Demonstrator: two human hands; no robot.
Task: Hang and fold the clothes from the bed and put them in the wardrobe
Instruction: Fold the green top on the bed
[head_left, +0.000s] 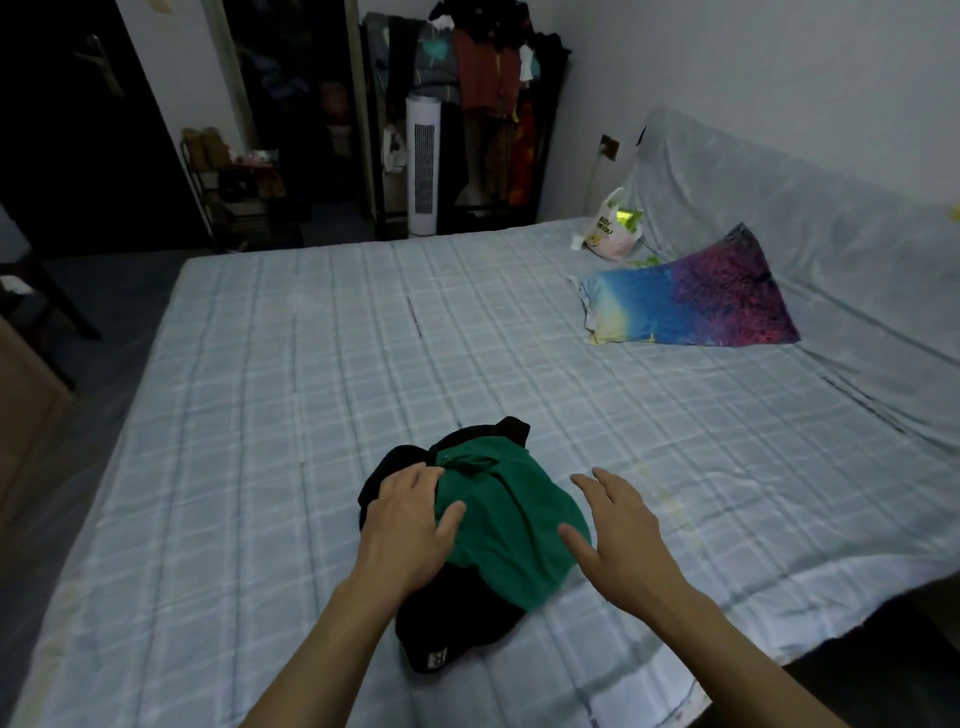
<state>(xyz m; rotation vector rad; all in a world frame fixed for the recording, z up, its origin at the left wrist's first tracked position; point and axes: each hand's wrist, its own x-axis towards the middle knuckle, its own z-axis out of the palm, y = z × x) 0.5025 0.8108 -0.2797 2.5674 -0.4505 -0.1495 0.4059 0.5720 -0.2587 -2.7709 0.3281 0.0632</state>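
A crumpled green garment (511, 525) lies on top of a black garment (452, 623) near the front of the bed (311, 395). The black one shows a small white label at its near end. My left hand (408, 525) rests flat on the pile's left side, fingers spread over green and black cloth. My right hand (615, 525) hovers just to the right of the green cloth, fingers apart, its thumb at the cloth's edge. Across the room stands the open wardrobe (483, 104) with hanging clothes.
A colourful pillow (691, 306) and a white plastic bag (615, 228) lie at the bed's far right, by the covered headboard (779, 208). A white tower fan (423, 166) stands before the wardrobe. A shoe rack (228, 187) stands by the dark door at left.
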